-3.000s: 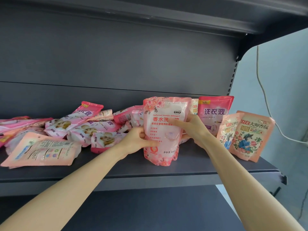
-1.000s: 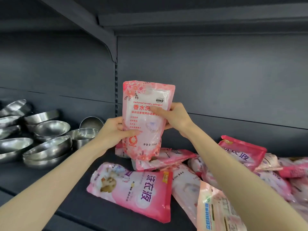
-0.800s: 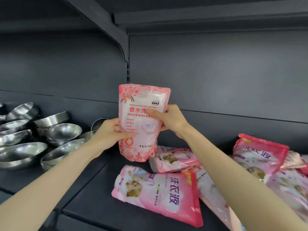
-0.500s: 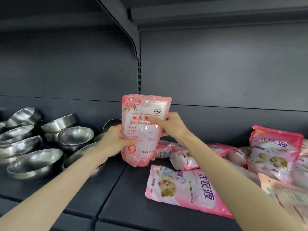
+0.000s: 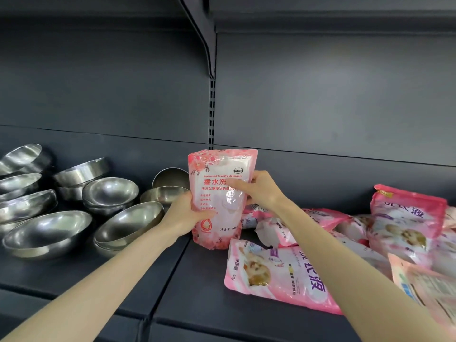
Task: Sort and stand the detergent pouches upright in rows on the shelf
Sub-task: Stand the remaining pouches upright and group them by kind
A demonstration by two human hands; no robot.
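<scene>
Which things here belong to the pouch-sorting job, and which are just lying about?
Belonging to the job: floral pouch, held upright by the left hand and right hand; pink pouches lying flat beside it; shelf.
Just lying about: steel bowls piled at the left.

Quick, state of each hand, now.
Left hand: holding the pink-and-white floral detergent pouch, lower left side.
Right hand: holding the same pouch, upper right side.
</scene>
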